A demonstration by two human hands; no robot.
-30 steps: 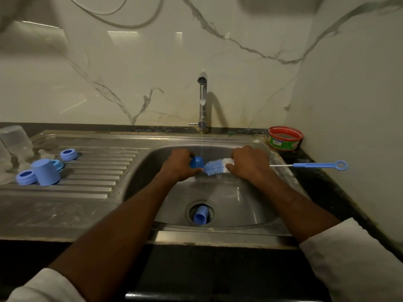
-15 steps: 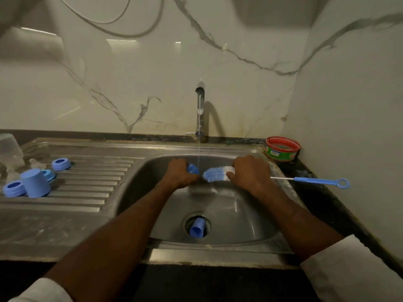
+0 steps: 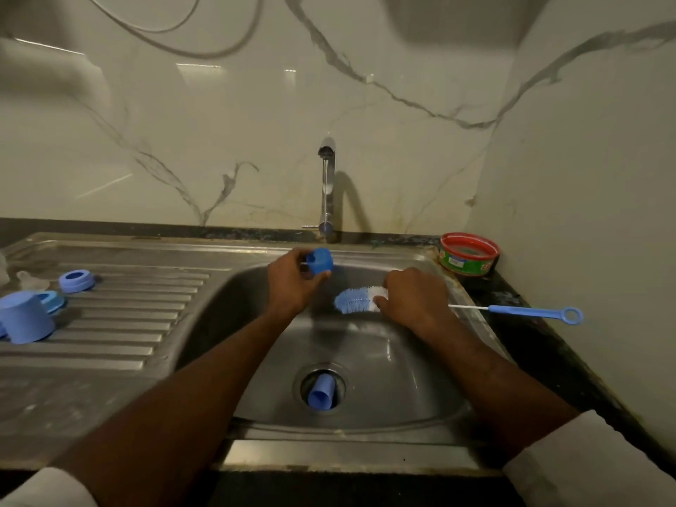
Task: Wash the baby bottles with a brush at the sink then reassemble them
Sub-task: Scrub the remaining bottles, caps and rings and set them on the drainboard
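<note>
- The left hand (image 3: pixel 292 283) is raised over the back rim of the sink (image 3: pixel 365 426), its fingers curled round a small blue bottle cap (image 3: pixel 320 260) and pinching it just left of the thin stream of water that falls from the tap (image 3: pixel 326 188).
- The right hand (image 3: pixel 415 300) grips the bottle brush (image 3: pixel 356 301) where the bristles meet the wire, fingers wrapped tight; the blue-and-white bristle head points toward 9 o'clock, clear of the cap, with a gap of open basin between them.
- The brush's wire and blue loop handle (image 3: pixel 534 312) stick out toward 3 o'clock, across the sink's right rim and over the dark table (image 3: pixel 541 356), near the side wall.
- A blue cap (image 3: pixel 322 392) lies tilted in the drain at 6 o'clock of the hands; the basin floor round it is bare steel.
- On the ribbed drainboard at 9 o'clock, well apart from the hands, stand an upturned blue cup (image 3: pixel 23 322), a blue collar ring (image 3: pixel 77 281) and a second ring (image 3: pixel 55 301) partly hidden behind the cup; a clear teat (image 3: pixel 31 281) lies beside them.
- A red-rimmed round tub (image 3: pixel 469 254) sits in the back corner at 2 o'clock, just beyond the sink's edge.
</note>
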